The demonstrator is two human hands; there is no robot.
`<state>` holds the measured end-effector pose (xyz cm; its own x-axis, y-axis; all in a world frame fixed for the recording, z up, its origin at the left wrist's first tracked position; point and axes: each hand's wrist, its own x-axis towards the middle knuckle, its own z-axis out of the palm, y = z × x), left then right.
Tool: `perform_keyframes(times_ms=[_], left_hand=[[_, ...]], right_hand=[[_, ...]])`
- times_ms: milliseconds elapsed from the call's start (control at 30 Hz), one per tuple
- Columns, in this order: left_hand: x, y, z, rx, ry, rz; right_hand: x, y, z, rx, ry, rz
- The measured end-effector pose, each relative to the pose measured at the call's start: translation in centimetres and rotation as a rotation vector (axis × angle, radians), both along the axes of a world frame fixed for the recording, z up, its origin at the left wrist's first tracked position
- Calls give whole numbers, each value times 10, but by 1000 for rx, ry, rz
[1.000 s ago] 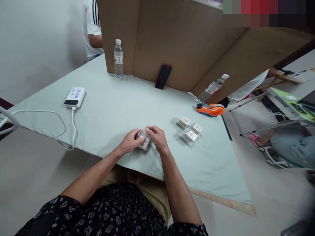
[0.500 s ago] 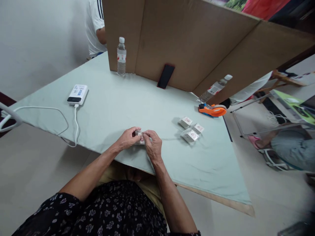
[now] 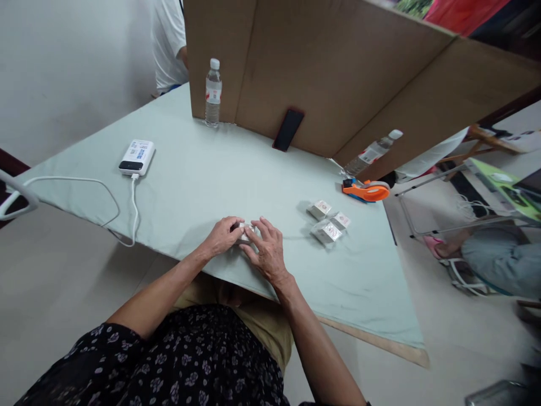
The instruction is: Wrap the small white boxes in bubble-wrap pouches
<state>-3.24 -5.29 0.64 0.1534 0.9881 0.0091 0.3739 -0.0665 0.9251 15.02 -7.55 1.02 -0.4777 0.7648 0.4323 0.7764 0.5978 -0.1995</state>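
A small whitish box (image 3: 244, 239), like the clear-wrapped ones to the right, lies on the table near its front edge, partly hidden by my fingers. My left hand (image 3: 223, 235) grips its left side, with the thumb across the near side. My right hand (image 3: 269, 251) is at the box's right side, its fingers spread and the fingertips over the top. To the right sit three similar small boxes in clear plastic: a rear box (image 3: 320, 209), a right box (image 3: 340, 220) and a front box (image 3: 326, 232).
An orange tape dispenser (image 3: 366, 190) and a tilted water bottle (image 3: 372, 154) are at the back right. A phone (image 3: 288, 129) leans on the cardboard screen (image 3: 296, 62). Another bottle (image 3: 213, 95) stands back left; a corded power bank (image 3: 137, 157) lies left. A person's sleeve (image 3: 167, 45) shows behind.
My right hand has gone from a pinch at the box to spread fingers, shifting slightly right. My left hand keeps its hold. The whole view has shifted a little.
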Motion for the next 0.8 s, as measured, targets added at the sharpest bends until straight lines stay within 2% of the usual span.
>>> perform_keyframes(times_ms=[167, 300, 433, 600, 700, 800], left_hand=[[-2, -7, -7, 36, 39, 10], [-9, -12, -10, 50, 61, -18], [-14, -10, -11, 32, 31, -43], [-14, -7, -12, 8, -49, -66], [-10, -1, -7, -7, -88, -106], [-6, 8, -1, -10, -95, -156]], right_hand=[[-1, 9, -7, 19, -15, -28], [-2, 5, -13, -12, 121, -40], [11, -3, -18, -56, 303, -78], [31, 7, -33, -281, 366, -106], [30, 25, -39, -405, 399, -63], [23, 40, -36, -483, 448, -23]])
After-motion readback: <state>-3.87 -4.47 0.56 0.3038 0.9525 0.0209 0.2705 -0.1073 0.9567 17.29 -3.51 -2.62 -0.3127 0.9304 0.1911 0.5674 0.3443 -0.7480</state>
